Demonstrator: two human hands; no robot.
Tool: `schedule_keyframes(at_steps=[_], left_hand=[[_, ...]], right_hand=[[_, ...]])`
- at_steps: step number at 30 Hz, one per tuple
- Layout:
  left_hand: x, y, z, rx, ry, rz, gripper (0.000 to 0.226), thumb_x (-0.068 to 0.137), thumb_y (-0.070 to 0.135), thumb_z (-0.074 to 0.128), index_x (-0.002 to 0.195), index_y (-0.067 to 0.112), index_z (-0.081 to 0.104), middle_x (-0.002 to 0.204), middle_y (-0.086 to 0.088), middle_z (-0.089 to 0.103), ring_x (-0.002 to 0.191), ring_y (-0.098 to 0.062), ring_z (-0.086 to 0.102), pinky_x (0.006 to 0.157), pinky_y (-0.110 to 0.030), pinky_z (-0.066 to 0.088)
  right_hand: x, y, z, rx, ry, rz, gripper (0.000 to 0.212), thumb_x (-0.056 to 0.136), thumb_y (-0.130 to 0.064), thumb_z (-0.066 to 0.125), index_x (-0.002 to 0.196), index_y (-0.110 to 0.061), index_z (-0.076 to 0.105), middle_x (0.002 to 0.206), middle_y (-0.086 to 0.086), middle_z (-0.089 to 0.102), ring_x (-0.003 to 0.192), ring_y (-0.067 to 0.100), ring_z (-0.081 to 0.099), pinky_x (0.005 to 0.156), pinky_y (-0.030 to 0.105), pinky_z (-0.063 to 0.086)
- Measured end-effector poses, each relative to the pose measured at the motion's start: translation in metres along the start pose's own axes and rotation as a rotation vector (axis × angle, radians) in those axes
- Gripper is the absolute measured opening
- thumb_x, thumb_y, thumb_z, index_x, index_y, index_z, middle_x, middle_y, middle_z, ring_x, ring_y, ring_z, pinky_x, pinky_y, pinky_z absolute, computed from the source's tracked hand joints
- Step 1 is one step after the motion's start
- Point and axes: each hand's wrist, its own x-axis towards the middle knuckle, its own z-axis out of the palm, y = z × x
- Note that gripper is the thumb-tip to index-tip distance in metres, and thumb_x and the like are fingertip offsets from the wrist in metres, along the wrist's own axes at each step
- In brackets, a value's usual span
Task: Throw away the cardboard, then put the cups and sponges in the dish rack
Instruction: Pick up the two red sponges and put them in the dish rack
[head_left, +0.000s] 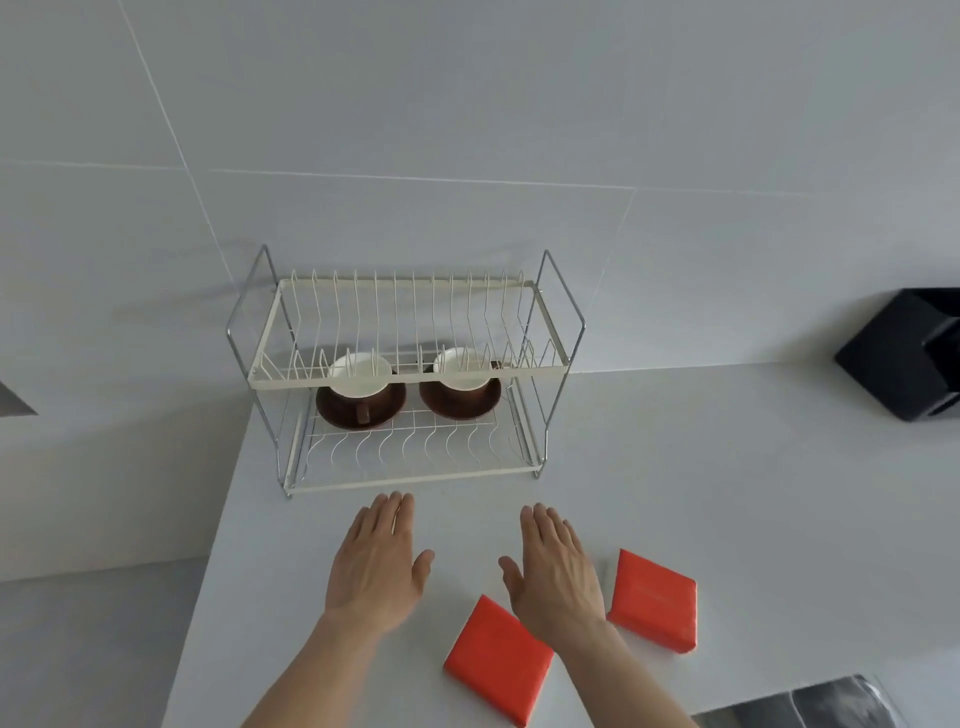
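A two-tier white wire dish rack (410, 370) stands on the white counter against the tiled wall. Two brown cups with white insides (360, 375) (462, 370) sit on brown saucers on its lower shelf. Two orange-red sponges lie flat on the counter in front: one (496, 660) below my right wrist, the other (653, 598) just right of that hand. My left hand (376, 561) and my right hand (556, 571) hover palm down over the counter before the rack, fingers stretched out and holding nothing. No cardboard is in view.
A black box-like object (906, 353) sits at the far right of the counter (753, 467). A shiny metal surface (810, 706) shows at the bottom right. The counter's left edge drops to a lower grey floor area (93, 649).
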Motion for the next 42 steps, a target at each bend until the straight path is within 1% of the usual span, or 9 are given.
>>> schedule_keyframes(at_steps=[7, 11, 17, 23, 28, 32, 35, 38, 42], left_hand=[[-0.026, 0.012, 0.03, -0.075, -0.139, 0.046, 0.07, 0.098, 0.049, 0.033, 0.154, 0.015, 0.009, 0.162, -0.002, 0.013, 0.149, -0.018, 0.008, 0.122, -0.031, 0.008], [-0.032, 0.019, 0.043, -0.182, -0.23, 0.019, 0.07, 0.096, 0.051, 0.036, 0.153, 0.016, 0.015, 0.161, 0.0, 0.019, 0.147, -0.017, 0.017, 0.12, -0.032, 0.02], [-0.037, 0.033, 0.048, -0.257, -0.286, 0.036, 0.076, 0.093, 0.055, 0.043, 0.153, 0.018, 0.016, 0.158, 0.001, 0.026, 0.143, -0.017, 0.026, 0.115, -0.033, 0.029], [-0.035, 0.045, 0.051, -0.218, -0.332, 0.191, 0.091, 0.084, 0.067, 0.048, 0.154, 0.024, 0.009, 0.162, 0.004, 0.014, 0.148, -0.015, 0.014, 0.12, -0.034, 0.019], [-0.034, 0.063, 0.053, -0.137, -0.369, 0.409, 0.11, 0.066, 0.076, 0.057, 0.153, 0.032, 0.004, 0.163, 0.011, 0.004, 0.149, -0.009, -0.003, 0.119, -0.029, -0.005], [-0.032, 0.071, 0.057, -0.051, -0.432, 0.549, 0.122, 0.056, 0.069, 0.071, 0.15, 0.039, 0.001, 0.162, 0.012, 0.001, 0.148, -0.008, -0.01, 0.117, -0.03, -0.012], [-0.027, 0.076, 0.063, 0.0, -0.458, 0.592, 0.125, 0.056, 0.057, 0.081, 0.15, 0.04, 0.001, 0.162, 0.012, 0.002, 0.148, -0.01, -0.009, 0.116, -0.028, -0.017], [-0.022, 0.08, 0.067, -0.019, -0.422, 0.568, 0.115, 0.058, 0.05, 0.081, 0.148, 0.039, 0.011, 0.159, 0.011, 0.015, 0.148, -0.01, 0.005, 0.112, -0.025, -0.018], [-0.011, 0.088, 0.067, -0.055, -0.364, 0.496, 0.105, 0.059, 0.056, 0.078, 0.145, 0.034, 0.023, 0.147, 0.013, 0.034, 0.138, -0.009, 0.028, 0.117, -0.027, -0.007]], right_hand=[[-0.05, 0.006, 0.023, 0.123, -0.066, 0.183, 0.067, 0.098, -0.045, 0.04, 0.152, -0.008, 0.023, 0.157, 0.009, 0.03, 0.147, 0.025, 0.023, 0.12, 0.034, 0.02], [-0.071, 0.007, 0.032, 0.255, -0.08, 0.342, 0.063, 0.097, -0.047, 0.042, 0.147, -0.01, 0.03, 0.145, 0.004, 0.044, 0.132, 0.024, 0.041, 0.106, 0.032, 0.037], [-0.089, 0.01, 0.038, 0.384, -0.112, 0.513, 0.067, 0.096, -0.052, 0.044, 0.148, -0.013, 0.029, 0.143, 0.002, 0.045, 0.13, 0.022, 0.044, 0.103, 0.034, 0.04], [-0.092, 0.025, 0.032, 0.412, -0.049, 0.59, 0.065, 0.097, -0.049, 0.044, 0.148, -0.013, 0.029, 0.146, 0.002, 0.044, 0.132, 0.023, 0.043, 0.105, 0.035, 0.04], [-0.085, 0.044, 0.022, 0.357, 0.055, 0.596, 0.063, 0.096, -0.047, 0.048, 0.147, -0.015, 0.031, 0.137, 0.0, 0.048, 0.124, 0.022, 0.049, 0.097, 0.034, 0.045], [-0.077, 0.061, 0.016, 0.284, 0.107, 0.55, 0.065, 0.096, -0.043, 0.051, 0.149, -0.013, 0.028, 0.141, 0.002, 0.047, 0.127, 0.022, 0.045, 0.102, 0.033, 0.041], [-0.071, 0.081, 0.013, 0.22, 0.057, 0.531, 0.074, 0.095, -0.041, 0.054, 0.153, -0.012, 0.019, 0.158, 0.007, 0.029, 0.143, 0.026, 0.029, 0.116, 0.037, 0.029], [-0.064, 0.104, 0.01, 0.158, -0.011, 0.481, 0.084, 0.095, -0.04, 0.057, 0.155, -0.011, 0.006, 0.164, 0.009, 0.01, 0.151, 0.027, 0.008, 0.123, 0.036, 0.011], [-0.05, 0.131, 0.008, 0.092, -0.04, 0.417, 0.1, 0.086, -0.039, 0.07, 0.154, -0.007, 0.004, 0.164, 0.011, 0.01, 0.151, 0.028, 0.006, 0.123, 0.036, 0.008]])
